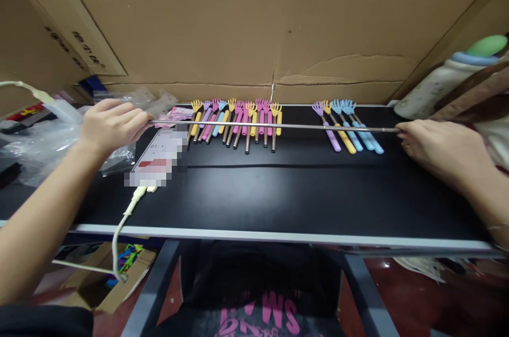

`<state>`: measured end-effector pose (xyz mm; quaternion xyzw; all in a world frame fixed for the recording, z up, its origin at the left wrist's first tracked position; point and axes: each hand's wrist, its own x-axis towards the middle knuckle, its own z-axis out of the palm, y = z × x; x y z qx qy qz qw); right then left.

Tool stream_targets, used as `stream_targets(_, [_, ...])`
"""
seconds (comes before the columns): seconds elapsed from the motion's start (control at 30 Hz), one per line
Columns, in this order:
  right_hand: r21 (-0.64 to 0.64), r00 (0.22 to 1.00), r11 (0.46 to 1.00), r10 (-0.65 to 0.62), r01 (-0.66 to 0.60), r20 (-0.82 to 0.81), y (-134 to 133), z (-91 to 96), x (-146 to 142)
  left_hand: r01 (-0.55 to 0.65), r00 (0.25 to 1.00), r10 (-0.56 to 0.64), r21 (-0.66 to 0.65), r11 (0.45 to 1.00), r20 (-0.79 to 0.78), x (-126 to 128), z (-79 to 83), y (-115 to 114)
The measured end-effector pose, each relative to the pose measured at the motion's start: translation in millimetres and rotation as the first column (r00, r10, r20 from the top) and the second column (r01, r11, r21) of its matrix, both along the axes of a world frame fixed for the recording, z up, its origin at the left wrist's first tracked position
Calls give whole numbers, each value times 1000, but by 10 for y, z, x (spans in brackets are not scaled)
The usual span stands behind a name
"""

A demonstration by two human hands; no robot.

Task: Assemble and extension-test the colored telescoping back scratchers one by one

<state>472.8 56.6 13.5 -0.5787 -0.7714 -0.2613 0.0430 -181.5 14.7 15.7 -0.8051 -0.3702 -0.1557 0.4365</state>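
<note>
A long, thin metal rod (254, 125), apparently a telescopic back scratcher pulled out to full length, stretches level above the black table. My left hand (115, 122) is closed around its left end, and my right hand (441, 149) grips the other; both ends are hidden by my fingers. Behind the rod lies a row of back scratchers (238, 120) with hand-shaped heads in yellow, pink, purple and blue, with bare metal shafts and loose coloured sleeves beside them. Nearer my right hand, several back scratchers (350, 127) have purple, yellow and blue handles.
A phone (157, 159) with a white charging cable (119, 236) lies by my left hand. Clear plastic bags (43, 146) sit at the left. Cardboard (254, 24) walls the back. A white bottle (433, 82) with a green top leans at the right. Below stands an open box (135, 273).
</note>
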Motion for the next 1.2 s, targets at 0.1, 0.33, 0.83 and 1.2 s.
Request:
stream_targets(0.1, [-5,1000,1000,20,-20,16,66,-7,-81,48,996,-43,59,997,-77,91,7,46])
stream_targets(0.33, [18,914,913,406,-407,17,66,-100,-881,144,968,-148,-30,989,-202,886,89,135])
stream_targets(0.83, [162,873,864,488,-478,-25,-368,-85,-1525,180,977,-192,-121,976,-95,1715,70,-88])
stream_targets(1.2, [173,826,813,564,-557,5,-603,-183,-2110,237,970,-243,-189,953,-9,2192,-67,-186])
